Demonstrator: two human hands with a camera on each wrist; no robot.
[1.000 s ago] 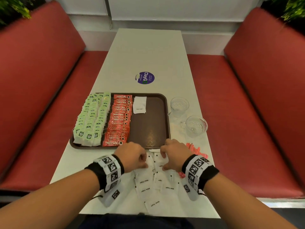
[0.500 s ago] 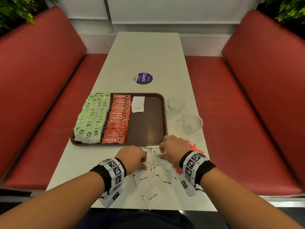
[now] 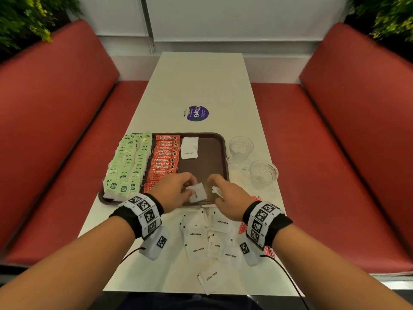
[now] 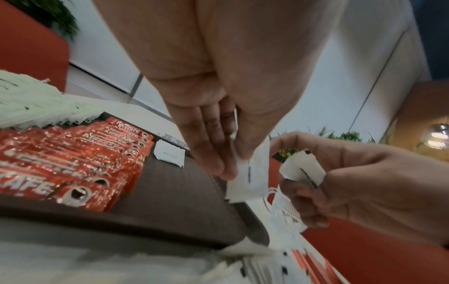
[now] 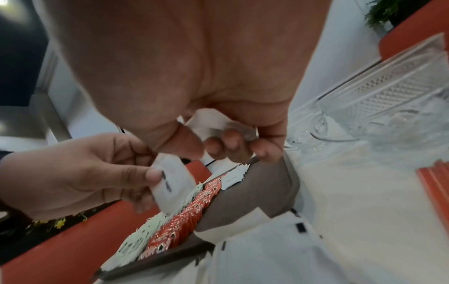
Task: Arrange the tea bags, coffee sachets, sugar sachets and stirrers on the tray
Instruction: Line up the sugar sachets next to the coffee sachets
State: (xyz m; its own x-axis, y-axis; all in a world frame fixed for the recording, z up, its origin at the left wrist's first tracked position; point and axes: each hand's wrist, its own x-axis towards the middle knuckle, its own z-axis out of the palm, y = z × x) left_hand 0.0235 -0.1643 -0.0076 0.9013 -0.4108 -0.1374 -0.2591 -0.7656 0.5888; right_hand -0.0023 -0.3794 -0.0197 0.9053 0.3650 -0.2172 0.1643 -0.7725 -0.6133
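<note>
A brown tray [image 3: 220, 148] holds rows of green tea bags [image 3: 128, 159] on its left, red coffee sachets [image 3: 164, 159] beside them, and one white sugar sachet [image 3: 189, 148] at the back. My left hand [image 3: 176, 191] pinches a white sugar sachet [image 3: 197, 192] over the tray's near edge; the same sachet [image 4: 250, 173] shows in the left wrist view. My right hand [image 3: 225, 195] grips another sugar sachet [image 5: 218, 124], also over the near edge. Several loose sugar sachets [image 3: 207, 238] lie on the table before the tray. Red stirrers [image 3: 243, 227] lie partly hidden under my right wrist.
Two clear glass cups [image 3: 241, 147] [image 3: 263, 173] stand right of the tray. A round purple sticker [image 3: 196, 114] sits on the white table [image 3: 201, 81] beyond it. Red benches [image 3: 55, 130] [image 3: 335, 142] flank the table.
Both hands have lifted from the sachet pile on the table and moved forward over the tray's near edge, each now holding a sugar sachet.
</note>
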